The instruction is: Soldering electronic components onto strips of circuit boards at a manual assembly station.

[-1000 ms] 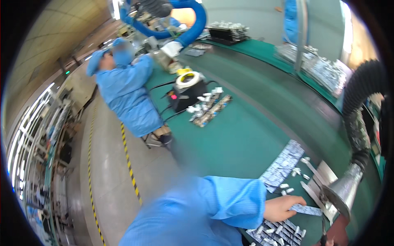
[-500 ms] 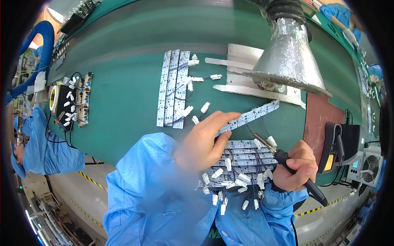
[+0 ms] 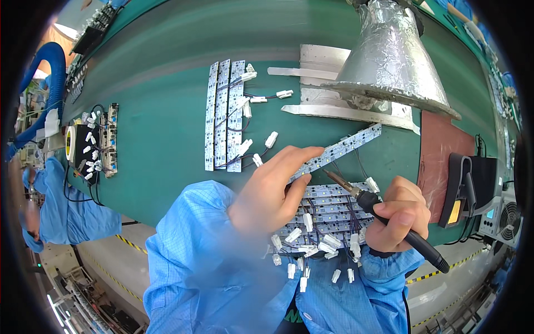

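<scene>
Near the desk's (image 3: 167,139) front edge, the left hand (image 3: 272,189) pinches one LED strip (image 3: 339,150), its long axis rising rightward. The right hand (image 3: 397,214) is closed around a soldering iron (image 3: 384,214), tip pointing up-left toward the strip, above a strip pile (image 3: 328,214).

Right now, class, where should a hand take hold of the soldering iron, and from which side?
Grip the soldering iron on its black handle, well behind the bare metal tip, coming from the rear end on the right. The right hand shows it: fingers wrap the handle pen-style, and the tip slants up-left toward the LED strip in the left hand.
</scene>
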A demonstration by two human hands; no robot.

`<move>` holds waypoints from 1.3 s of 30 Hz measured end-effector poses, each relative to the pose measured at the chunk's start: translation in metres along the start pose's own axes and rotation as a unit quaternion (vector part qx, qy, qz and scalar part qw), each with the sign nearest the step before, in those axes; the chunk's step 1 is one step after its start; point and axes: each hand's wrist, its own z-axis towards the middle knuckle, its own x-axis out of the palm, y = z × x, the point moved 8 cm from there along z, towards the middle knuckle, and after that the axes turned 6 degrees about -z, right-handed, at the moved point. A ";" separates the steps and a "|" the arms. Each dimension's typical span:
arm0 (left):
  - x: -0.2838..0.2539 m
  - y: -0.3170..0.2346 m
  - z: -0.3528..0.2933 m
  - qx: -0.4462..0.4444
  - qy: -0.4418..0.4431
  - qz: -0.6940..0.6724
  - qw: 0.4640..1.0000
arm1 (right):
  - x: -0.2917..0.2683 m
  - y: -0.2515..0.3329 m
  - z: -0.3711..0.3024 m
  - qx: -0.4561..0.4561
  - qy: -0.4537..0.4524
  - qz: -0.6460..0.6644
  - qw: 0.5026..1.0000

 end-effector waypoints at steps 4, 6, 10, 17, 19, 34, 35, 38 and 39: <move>-0.001 -0.002 0.001 0.004 -0.003 -0.004 1.000 | 0.002 -0.001 0.000 0.014 0.003 -0.003 1.000; -0.001 -0.001 0.001 -0.002 -0.002 -0.008 1.000 | 0.002 -0.001 0.000 0.018 0.004 -0.008 1.000; -0.001 -0.002 0.001 0.000 -0.005 -0.008 1.000 | 0.005 -0.002 0.001 0.023 0.010 -0.009 1.000; 0.000 -0.001 0.000 -0.007 -0.005 -0.006 1.000 | 0.005 -0.003 0.001 0.024 0.012 0.000 1.000; 0.000 -0.001 0.001 -0.015 -0.002 -0.009 1.000 | 0.005 -0.003 0.002 0.024 0.012 -0.001 1.000; -0.001 -0.001 0.000 -0.018 -0.002 -0.008 1.000 | 0.007 -0.004 0.003 0.023 0.025 0.007 0.999; -0.001 0.000 0.000 -0.018 -0.001 -0.008 1.000 | 0.007 -0.004 0.003 0.024 0.024 0.008 0.999; 0.000 0.001 0.000 -0.020 0.001 -0.001 1.000 | 0.007 -0.005 0.003 0.028 0.015 0.012 0.999; -0.001 0.000 0.000 -0.020 0.001 -0.003 1.000 | 0.005 -0.005 0.003 0.028 0.014 0.011 0.999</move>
